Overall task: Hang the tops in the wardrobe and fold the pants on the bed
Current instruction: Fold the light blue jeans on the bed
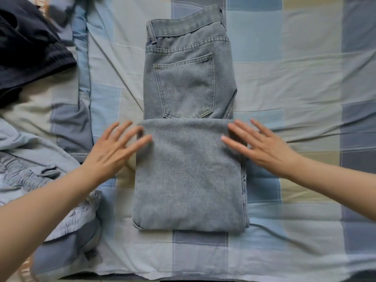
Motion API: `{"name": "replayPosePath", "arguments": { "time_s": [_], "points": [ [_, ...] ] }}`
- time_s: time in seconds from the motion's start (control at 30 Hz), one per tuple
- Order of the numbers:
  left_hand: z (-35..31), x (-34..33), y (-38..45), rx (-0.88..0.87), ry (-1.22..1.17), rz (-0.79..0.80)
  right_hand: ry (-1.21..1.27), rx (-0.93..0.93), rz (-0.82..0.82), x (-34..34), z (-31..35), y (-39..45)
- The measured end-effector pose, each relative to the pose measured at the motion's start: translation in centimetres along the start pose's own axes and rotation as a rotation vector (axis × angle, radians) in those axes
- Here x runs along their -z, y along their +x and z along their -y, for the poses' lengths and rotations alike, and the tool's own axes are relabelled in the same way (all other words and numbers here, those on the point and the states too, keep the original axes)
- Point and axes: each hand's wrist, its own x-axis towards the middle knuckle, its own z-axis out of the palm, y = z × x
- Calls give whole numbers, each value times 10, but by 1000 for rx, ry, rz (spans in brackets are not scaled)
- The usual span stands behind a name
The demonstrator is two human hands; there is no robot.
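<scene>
Head view: the jeans (189, 123) lie on the bed (295, 82), legs doubled up to the pocket, both hands, left hand (116, 147) and right hand (262, 147), flat-fingered, grasping nothing, at the folded edge. Folding seems midway; next likely needs another fold toward the waistband.

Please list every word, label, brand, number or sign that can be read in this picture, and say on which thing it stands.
None can be read.
The folded light-blue denim jeans show only stitching and a back pocket; no tag with text is visible.
The checked blue and beige bedsheet carries no writing.
</scene>
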Motion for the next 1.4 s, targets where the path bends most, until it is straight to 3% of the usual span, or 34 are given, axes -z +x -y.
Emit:
{"name": "replayPosePath", "arguments": {
  "time_s": [0.1,0.27,0.5,0.6,0.7,0.77,0.83,0.87,0.9,0.93,1.0,1.03,1.07,1.1,1.23,1.33,1.4],
  "points": [
    [0,-4,9,-196,250,47,-117,153,27,-10,6,12],
    [-1,-18,38,-407,237,68,-147,209,-5,-30,-6,39],
    [1,-12,47,-421,109,133,-33,199,72,-30,-12,43],
    [1,9,55,-423,-33,207,79,214,234,-15,-20,48],
    [-6,29,63,-273,-298,404,498,88,509,3,-23,52],
    [-2,48,54,-40,-704,522,964,-135,562,24,-26,47],
    [-9,67,49,355,-1208,510,1453,-389,531,38,-25,35],
    [-18,68,59,653,-1222,374,1636,-546,502,36,-21,36],
    [-28,69,59,959,-1053,197,1697,-763,451,32,-15,36],
    [-43,79,53,1077,-948,288,1613,-1013,449,25,-6,40],
    [-63,69,52,1474,-1024,161,1327,-1455,471,22,16,48],
    [-67,53,58,1555,-1238,112,1445,-1514,481,18,22,53],
    [-67,32,56,1570,-1420,136,1650,-1463,439,11,27,54],
    [-63,29,45,1479,-1564,164,1757,-1441,402,10,28,53],
    [-64,12,34,1311,-1396,34,1661,-1579,257,11,21,53],
    [-75,17,20,1144,-1330,69,1532,-1392,197,18,30,52],
    [-79,21,14,1076,-1266,-5,1378,-1204,118,23,42,45]
  ]
}}
